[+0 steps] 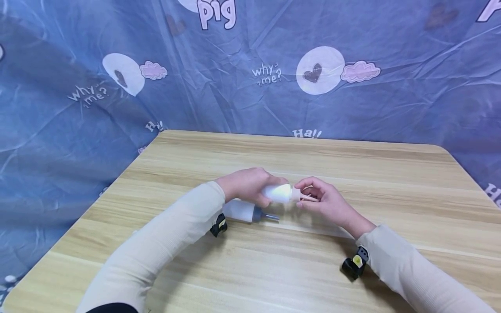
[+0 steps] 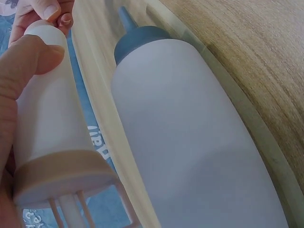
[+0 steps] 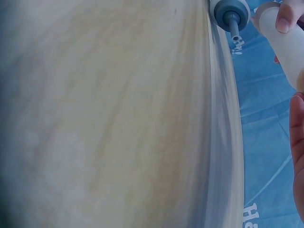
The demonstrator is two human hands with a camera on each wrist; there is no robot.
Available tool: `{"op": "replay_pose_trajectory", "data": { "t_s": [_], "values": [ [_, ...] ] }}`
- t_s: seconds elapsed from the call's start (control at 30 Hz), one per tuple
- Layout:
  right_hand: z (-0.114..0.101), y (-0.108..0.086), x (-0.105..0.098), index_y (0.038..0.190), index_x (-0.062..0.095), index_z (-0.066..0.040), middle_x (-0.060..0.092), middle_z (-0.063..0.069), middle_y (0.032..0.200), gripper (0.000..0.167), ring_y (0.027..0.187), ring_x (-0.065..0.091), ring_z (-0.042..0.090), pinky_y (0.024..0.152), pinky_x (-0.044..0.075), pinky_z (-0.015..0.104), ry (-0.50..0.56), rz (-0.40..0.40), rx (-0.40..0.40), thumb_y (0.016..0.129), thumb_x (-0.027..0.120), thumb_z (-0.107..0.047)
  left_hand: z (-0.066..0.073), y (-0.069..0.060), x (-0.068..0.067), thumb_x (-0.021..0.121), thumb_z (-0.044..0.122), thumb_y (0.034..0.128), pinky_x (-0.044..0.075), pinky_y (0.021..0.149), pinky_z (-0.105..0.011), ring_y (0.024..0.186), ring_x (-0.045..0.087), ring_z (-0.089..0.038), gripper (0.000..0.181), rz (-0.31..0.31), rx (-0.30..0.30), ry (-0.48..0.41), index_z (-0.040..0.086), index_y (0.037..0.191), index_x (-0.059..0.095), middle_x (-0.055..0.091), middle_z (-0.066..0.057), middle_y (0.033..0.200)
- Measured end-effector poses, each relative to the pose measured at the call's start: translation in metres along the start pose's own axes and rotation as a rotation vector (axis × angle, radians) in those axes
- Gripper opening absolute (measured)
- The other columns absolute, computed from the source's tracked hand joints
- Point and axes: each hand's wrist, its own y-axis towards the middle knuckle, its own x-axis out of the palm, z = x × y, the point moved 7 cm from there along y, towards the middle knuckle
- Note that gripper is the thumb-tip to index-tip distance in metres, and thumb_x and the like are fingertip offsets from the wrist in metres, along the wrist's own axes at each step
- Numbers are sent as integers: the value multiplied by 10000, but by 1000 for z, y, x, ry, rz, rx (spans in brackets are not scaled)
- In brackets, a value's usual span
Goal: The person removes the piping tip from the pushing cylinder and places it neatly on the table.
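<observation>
A white bottle with a pinkish-beige cap and nozzle (image 1: 278,193) is gripped round its body by the left hand (image 1: 252,183). At its nozzle end, the right hand (image 1: 326,202) pinches the cap with thumb and fingers. Just below the left hand a second white bottle (image 1: 239,211) with a grey-blue nozzle cap lies on its side. In the left wrist view the held bottle (image 2: 52,104) shows a beige ring and thin prongs at its near end, beside the grey-blue capped bottle (image 2: 180,128). Only part of the right hand (image 3: 297,142) shows in the right wrist view.
The wooden table (image 1: 274,269) carries both bottles, and a blue patterned cloth (image 1: 235,87) hangs behind it and at its sides. Small black cameras are strapped at the left wrist (image 1: 219,225) and the right wrist (image 1: 355,263).
</observation>
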Motion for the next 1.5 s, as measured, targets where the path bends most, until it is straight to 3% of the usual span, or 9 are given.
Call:
{"op": "replay_pose_trajectory", "data": {
  "t_s": [0.33, 0.6, 0.93, 1.23, 1.5],
  "values": [
    [0, -1, -1, 1080, 526, 71, 618, -48, 924, 362, 817, 621, 56, 710, 510, 180, 1, 16, -18, 758, 690, 67, -8, -2, 1, 697, 176, 768, 481, 716, -188, 778, 603, -86, 619, -10, -33, -3, 168, 1351, 490, 684, -18, 1015],
    [0, -1, -1, 1093, 528, 60, 632, -66, 903, 378, 814, 623, 63, 710, 512, 191, 17, 11, -15, 756, 698, 49, -30, -7, 1, 720, 216, 757, 475, 765, -216, 803, 597, -88, 641, -47, -124, -54, 205, 1355, 488, 681, 3, 1021],
    [2, -2, -1, 1099, 546, 40, 631, -47, 906, 377, 824, 613, 65, 714, 504, 196, -16, 8, 2, 759, 709, 21, -60, -20, 2, 738, 182, 748, 436, 955, -311, 1028, 598, -174, 662, -38, -193, -39, 153, 1358, 480, 600, -37, 1250],
    [1, -2, -2, 1112, 550, 31, 632, -56, 895, 387, 816, 613, 64, 710, 503, 196, -7, 7, 16, 759, 709, 18, -82, -30, 7, 730, 149, 738, 430, 967, -322, 1045, 589, -179, 671, -37, -243, -57, 124, 1359, 476, 590, -56, 1261],
    [3, -3, -4, 1116, 555, 19, 629, -35, 899, 390, 814, 611, 76, 704, 499, 200, -19, 6, 29, 761, 714, 0, -90, -37, 13, 729, 141, 736, 436, 960, -332, 1031, 591, -181, 675, -37, -278, -68, 125, 1361, 473, 585, -70, 1265]
  ]
}}
